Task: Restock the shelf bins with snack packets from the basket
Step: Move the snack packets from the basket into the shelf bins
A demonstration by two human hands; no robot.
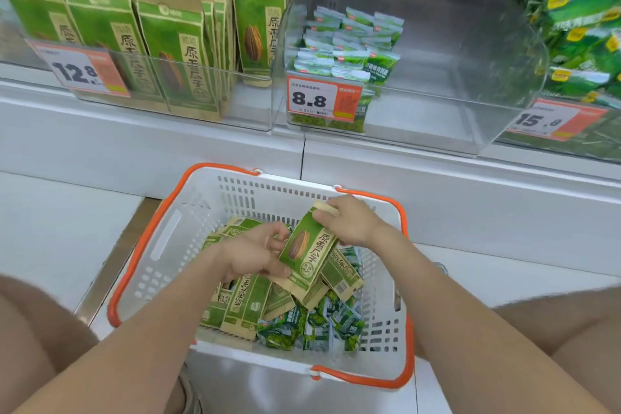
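Two forearms (158, 333) reach over a white basket (188, 212) (orange handles (142, 245)). The left hand (257, 254) grips a green packet (307, 252) by its lower edge, the right hand (351, 222) pinches its top, above more packets (242, 309) in the basket.

Two bare hands are shown, the left hand (255, 254) and the right hand (349, 222), with the fingers and knuckles left uncovered. Each is joined at an uncovered wrist to a bare forearm: the left forearm (151, 329) and the right forearm (453, 306) are seen unclothed all the way to the lower edge of the view. At the two lower corners the left leg (30, 323) and the right leg (564, 323) are caught, likewise bare and rounded, their outlines softened by the wide lens.
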